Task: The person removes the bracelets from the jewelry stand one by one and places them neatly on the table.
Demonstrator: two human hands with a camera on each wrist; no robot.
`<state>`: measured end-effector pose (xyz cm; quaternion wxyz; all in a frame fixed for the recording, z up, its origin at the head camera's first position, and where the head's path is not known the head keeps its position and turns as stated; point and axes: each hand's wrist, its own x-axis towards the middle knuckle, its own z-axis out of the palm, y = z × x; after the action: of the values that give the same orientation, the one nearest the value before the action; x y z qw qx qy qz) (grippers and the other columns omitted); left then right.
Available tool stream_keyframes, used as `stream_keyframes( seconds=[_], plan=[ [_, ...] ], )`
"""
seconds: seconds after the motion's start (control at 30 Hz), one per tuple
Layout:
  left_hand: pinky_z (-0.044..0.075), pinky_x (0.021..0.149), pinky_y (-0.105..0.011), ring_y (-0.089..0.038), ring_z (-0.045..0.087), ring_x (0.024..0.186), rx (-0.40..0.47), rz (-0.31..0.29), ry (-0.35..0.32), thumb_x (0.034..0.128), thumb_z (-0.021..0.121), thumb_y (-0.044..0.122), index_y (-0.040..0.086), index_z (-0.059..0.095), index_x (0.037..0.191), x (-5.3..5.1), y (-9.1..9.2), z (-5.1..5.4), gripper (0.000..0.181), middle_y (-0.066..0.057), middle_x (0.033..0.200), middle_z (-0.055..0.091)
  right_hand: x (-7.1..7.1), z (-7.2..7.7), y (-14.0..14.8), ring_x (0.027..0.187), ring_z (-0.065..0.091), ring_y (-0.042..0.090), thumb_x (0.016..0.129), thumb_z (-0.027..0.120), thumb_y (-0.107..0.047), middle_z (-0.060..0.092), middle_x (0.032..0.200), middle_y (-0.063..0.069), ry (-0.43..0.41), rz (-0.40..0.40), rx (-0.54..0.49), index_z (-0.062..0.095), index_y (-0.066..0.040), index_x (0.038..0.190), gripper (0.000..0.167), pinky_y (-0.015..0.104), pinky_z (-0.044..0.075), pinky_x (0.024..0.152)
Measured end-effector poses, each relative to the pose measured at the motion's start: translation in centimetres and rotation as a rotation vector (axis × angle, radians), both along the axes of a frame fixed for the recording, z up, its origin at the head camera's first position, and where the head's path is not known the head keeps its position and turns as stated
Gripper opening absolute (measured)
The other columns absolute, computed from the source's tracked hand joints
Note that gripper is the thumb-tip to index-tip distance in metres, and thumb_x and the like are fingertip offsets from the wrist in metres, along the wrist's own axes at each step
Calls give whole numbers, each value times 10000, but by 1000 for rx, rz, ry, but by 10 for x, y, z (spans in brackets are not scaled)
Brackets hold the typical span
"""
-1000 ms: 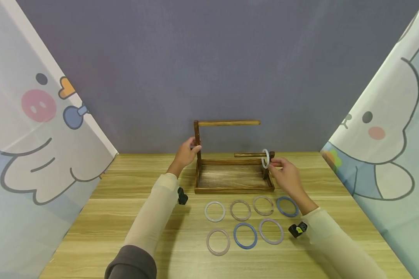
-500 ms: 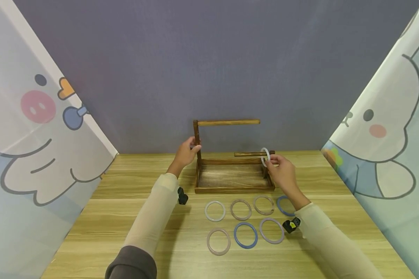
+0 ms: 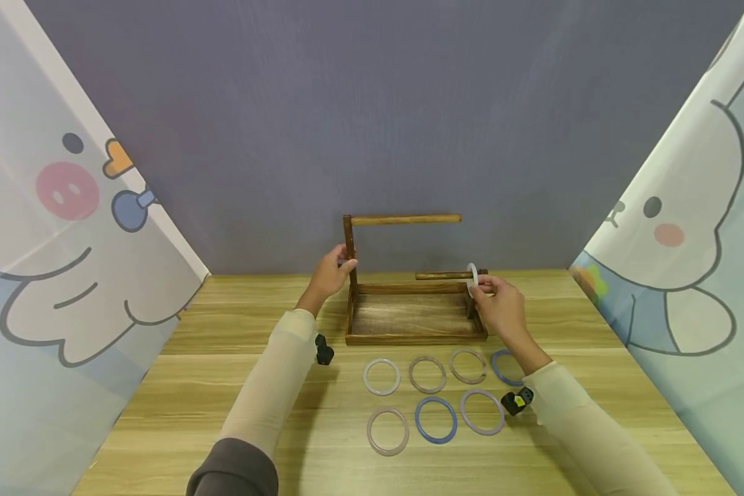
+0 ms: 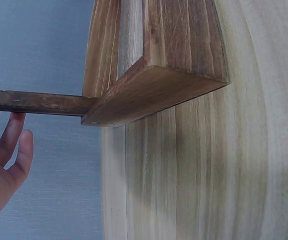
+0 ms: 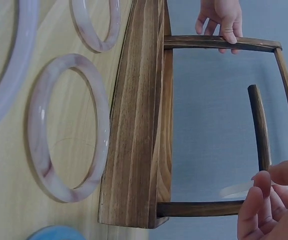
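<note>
A dark wooden rack (image 3: 417, 338) with two horizontal rods stands at the back of the table. My left hand (image 3: 330, 277) grips its tall left post (image 4: 43, 102), with the thumb on one side and fingers on the other. At the right end, a white bangle (image 3: 472, 269) hangs around the lower rod (image 3: 440, 275), close to the short post. My right hand (image 3: 502, 306) pinches this bangle between thumb and fingers, which partly hide it in the right wrist view. Nothing hangs on the upper rod (image 3: 406, 220).
Several bangles lie in two rows before the rack: a white one (image 3: 367, 386), blue ones (image 3: 435, 439) (image 3: 499, 375), a lilac one (image 3: 483, 431) and brownish or pinkish ones (image 3: 428, 390) (image 3: 387, 451). A grey backdrop (image 3: 372, 138) stands behind the table.
Over the last second my right hand has moved slightly left, its fingers shifting further onto the white bangle. The bangle has stayed near the rod's right end. My left hand has kept its place.
</note>
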<state>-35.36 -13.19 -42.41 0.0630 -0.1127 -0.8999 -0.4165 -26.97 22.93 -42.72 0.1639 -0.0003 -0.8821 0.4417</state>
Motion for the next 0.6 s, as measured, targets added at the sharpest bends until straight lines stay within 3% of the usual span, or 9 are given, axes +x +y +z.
stream_keyframes(
  seconds=[0.13,0.37,0.6],
  plan=[
    [461,1057,-575,-373,587,1265,4,8,-2,1060,565,250,163,550,1393,-1,0,-1,344,-135,1340,624,2,3,-1,582,637,-3,975,677,-171,766,1016,216,14,10,-19,704,-1,1184,271,155,524,533],
    [461,1053,-580,-370,587,1264,15,8,5,1057,571,274,169,563,1380,-2,-1,-2,339,-125,1326,632,2,8,-4,649,721,167,977,680,-172,769,1034,208,33,22,-26,702,-20,1179,253,165,526,526],
    [463,1054,-572,-365,586,1266,16,14,1,1057,572,274,181,567,1372,-1,0,-2,329,-120,1323,632,4,10,-10,600,679,105,966,695,-139,770,997,217,52,38,-25,705,1,1172,248,170,466,482]
  ],
)
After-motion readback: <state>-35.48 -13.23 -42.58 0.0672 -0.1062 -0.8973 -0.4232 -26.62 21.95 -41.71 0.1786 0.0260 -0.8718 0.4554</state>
